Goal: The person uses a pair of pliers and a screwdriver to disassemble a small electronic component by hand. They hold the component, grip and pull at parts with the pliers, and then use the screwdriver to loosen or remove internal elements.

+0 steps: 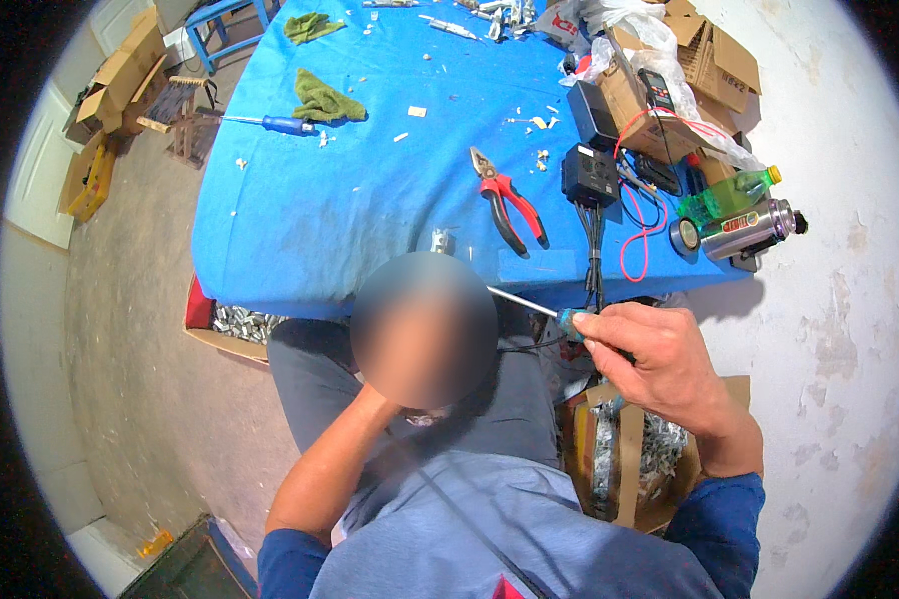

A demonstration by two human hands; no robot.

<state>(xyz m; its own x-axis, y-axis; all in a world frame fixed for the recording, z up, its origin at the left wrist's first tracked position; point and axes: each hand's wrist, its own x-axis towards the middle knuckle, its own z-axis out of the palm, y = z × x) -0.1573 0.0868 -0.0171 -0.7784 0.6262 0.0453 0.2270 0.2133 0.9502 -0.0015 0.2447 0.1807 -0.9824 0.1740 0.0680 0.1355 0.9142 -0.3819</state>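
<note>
My right hand is closed round the teal handle of a screwdriver. The thin metal shaft points left, and its tip goes out of sight behind a round blur. That same blur covers most of my left hand over my lap, so its fingers and anything in them are hidden. A small silver metal part shows just above the blur, at the near edge of the blue-covered table. Red-and-black pliers lie with their jaws apart on the cloth, farther away and to the right.
A blue-handled screwdriver and green rags lie at the table's left. On the right stand black power boxes, a green bottle and a steel flask. Cartons of metal parts flank my legs.
</note>
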